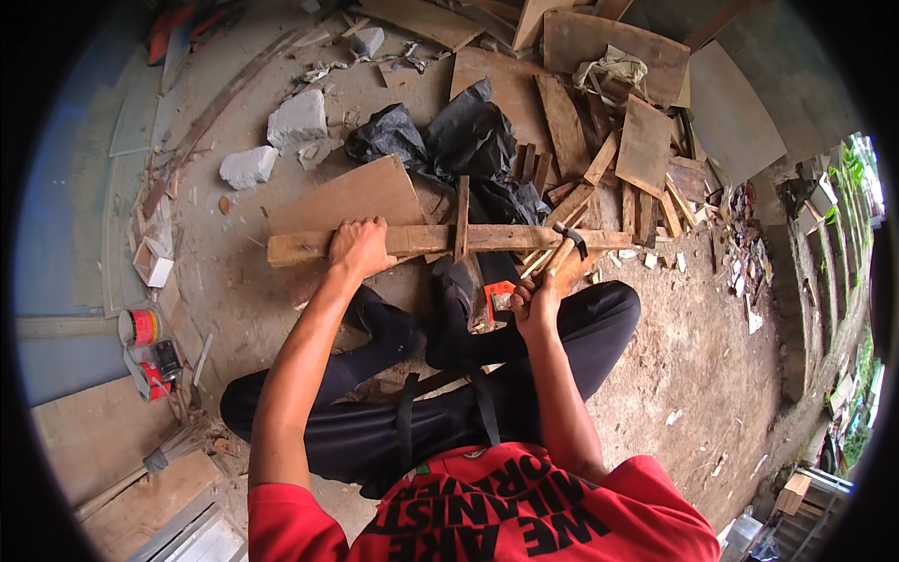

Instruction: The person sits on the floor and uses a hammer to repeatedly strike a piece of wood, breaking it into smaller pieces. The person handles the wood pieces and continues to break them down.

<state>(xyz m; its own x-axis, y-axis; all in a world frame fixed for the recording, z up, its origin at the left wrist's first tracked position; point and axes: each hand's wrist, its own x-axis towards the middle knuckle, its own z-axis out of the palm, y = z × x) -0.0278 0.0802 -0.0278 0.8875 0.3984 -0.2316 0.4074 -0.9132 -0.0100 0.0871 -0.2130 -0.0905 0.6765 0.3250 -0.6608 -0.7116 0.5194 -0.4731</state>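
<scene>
A long wooden beam [421,241] lies crosswise in front of my crossed legs. My left hand [359,246] is closed over its left part, fingers over the top. A narrow wooden strip [462,211] stands across the beam near its middle. In my right hand [536,304] is the wooden handle of a hammer [562,251]; its dark head is at the beam's right part. Whether the head touches the wood I cannot tell. Between my feet and right hand lies an orange tool part [499,300], partly hidden, perhaps a saw handle. Behind the beam leans a brown board [351,197].
Black plastic sheeting [473,136] lies beyond the beam. Scrap boards [646,140] are heaped at the far right. Pale broken blocks [298,120] sit at the far left, and tins [140,328] stand by the left wall. Rubble [740,244] runs along the right side.
</scene>
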